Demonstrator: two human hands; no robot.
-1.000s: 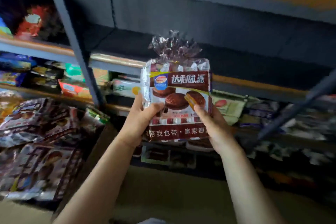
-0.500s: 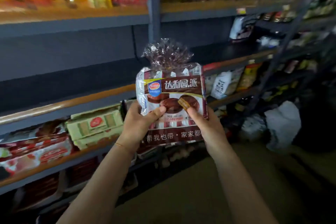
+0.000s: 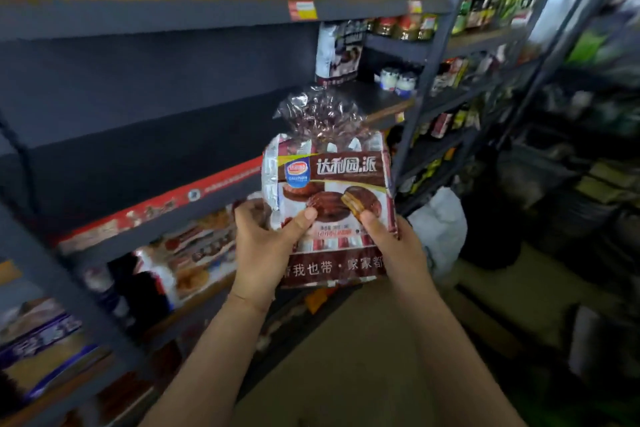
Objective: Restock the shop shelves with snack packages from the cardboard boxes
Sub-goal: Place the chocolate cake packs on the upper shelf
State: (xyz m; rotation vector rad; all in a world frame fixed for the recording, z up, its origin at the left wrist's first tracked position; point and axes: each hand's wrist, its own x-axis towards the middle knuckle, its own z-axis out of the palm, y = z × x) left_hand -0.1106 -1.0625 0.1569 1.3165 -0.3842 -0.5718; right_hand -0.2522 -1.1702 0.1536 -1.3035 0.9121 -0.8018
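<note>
A brown and white bag of chocolate pies point(image 3: 332, 184), tied in a crinkled clear tuft at the top, stands upright in front of me. My left hand point(image 3: 265, 246) grips its lower left edge, thumb across the front. My right hand point(image 3: 391, 246) grips its lower right edge the same way. The bag hangs in the aisle just in front of a dark grey shelf point(image 3: 138, 156) whose board is bare on the left. One similar bag point(image 3: 337, 52) stands far back on that shelf. No cardboard box is in view.
Lower shelves on the left hold boxed and bagged snacks point(image 3: 194, 260). A grey upright post point(image 3: 426, 80) divides the racks; jars and bottles point(image 3: 401, 26) fill the shelves beyond. A white bag point(image 3: 440, 225) lies on the floor. Dark goods crowd the right side of the aisle.
My view has swung right along the shelves and up. Both hands keep the same hold on the bag, which stays upright in front of me. The bags on the left have left the view.
</note>
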